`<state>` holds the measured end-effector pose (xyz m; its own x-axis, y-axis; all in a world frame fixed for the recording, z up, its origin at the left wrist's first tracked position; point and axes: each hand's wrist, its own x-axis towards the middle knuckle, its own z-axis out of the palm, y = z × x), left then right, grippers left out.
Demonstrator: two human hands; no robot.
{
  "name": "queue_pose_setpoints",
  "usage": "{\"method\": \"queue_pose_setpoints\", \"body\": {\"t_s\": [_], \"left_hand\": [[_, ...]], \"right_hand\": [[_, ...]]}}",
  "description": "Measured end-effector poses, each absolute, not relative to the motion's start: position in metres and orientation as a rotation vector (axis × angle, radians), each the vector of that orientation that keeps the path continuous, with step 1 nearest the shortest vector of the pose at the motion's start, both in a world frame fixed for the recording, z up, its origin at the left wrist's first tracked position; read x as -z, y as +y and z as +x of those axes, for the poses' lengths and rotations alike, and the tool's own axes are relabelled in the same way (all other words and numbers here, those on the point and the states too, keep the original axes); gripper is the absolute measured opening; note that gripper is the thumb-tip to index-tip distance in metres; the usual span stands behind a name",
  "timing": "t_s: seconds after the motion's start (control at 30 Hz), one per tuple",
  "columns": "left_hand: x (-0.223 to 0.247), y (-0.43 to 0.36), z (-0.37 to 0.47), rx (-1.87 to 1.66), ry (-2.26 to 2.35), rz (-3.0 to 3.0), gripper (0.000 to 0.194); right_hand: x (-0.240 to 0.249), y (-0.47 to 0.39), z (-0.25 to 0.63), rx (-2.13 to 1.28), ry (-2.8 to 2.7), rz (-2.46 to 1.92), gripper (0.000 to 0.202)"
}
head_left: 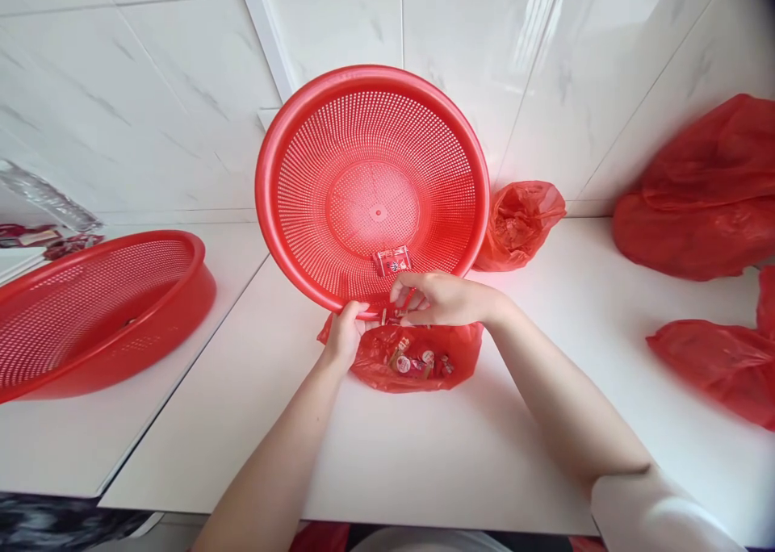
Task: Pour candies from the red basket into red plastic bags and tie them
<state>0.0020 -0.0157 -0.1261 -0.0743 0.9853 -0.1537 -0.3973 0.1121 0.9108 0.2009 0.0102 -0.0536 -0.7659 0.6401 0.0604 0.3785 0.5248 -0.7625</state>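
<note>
A large red perforated plastic basket (pixel 369 73) is tipped towards me, its lower rim over a red plastic bag (pixel 463 358). My left hand (pixel 345 338) grips that lower rim, thumb on top; its other fingers are mostly hidden. At the basket's front edge is my right hand (pixel 445 298), fingers bent and apart from the thumb, with nothing visible held between them. Just beyond those fingertips, a small red wrapped packet (pixel 392 261) lies on the basket's lower wall. Several small wrapped pieces (pixel 417 364) show inside the bag, and some lie at the rim beneath my right hand.
On the left stands another red basket (pixel 182 310), with wrapped items (pixel 73 245) behind it. A small open red bag (pixel 521 225) sits behind right. Larger red bags (pixel 702 197) rest far right on the white table (pixel 424 455). A tiled wall (pixel 339 19) closes the back.
</note>
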Motion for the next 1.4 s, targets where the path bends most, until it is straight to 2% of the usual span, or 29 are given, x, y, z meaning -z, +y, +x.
{"method": "queue_pose_setpoints", "body": {"t_s": [0.13,0.3,0.4,0.5,0.57,0.7,0.87,1.1,1.23,1.33,1.4], "left_hand": [[0.129,-0.015,0.001,-1.342,1.017,0.785,0.02],[0.126,-0.02,0.005,-1.312,0.988,0.797,0.024],[0.121,-0.022,0.004,-1.305,0.943,0.82,0.03],[0.12,-0.02,0.0,-1.31,0.924,0.838,0.031],[0.121,-0.018,-0.003,-1.313,0.932,0.842,0.03],[0.123,-0.015,-0.005,-1.343,0.965,0.819,0.027],[0.122,-0.011,-0.008,-1.355,1.013,0.775,0.024],[0.116,-0.008,-0.014,-1.468,1.022,0.764,0.027],[0.113,-0.007,-0.021,-1.539,1.021,0.751,0.017],[0.11,-0.006,-0.029,-1.607,1.072,0.702,0.012],[0.105,-0.007,-0.034,-1.601,1.077,0.715,0.017]], "right_hand": [[0.064,0.021,0.198,-0.738,-2.319,-0.885,0.01],[0.086,0.039,0.198,-0.445,-2.298,-1.095,0.033],[0.09,0.04,0.197,-0.498,-2.382,-1.18,0.05],[0.083,0.035,0.196,-0.665,-2.491,-1.192,0.059],[0.076,0.031,0.197,-0.738,-2.542,-1.159,0.055],[0.062,0.024,0.203,-0.813,-2.589,-0.973,0.033],[0.046,0.012,0.206,-0.778,-2.555,-0.735,0.017],[0.046,0.005,0.196,-0.782,-2.545,-0.641,0.017],[0.052,0.006,0.196,-0.731,-2.468,-0.796,0.016],[0.055,0.009,0.2,-0.57,-2.344,-1.048,0.03],[0.058,0.013,0.202,-0.491,-2.3,-1.099,0.038]]}}
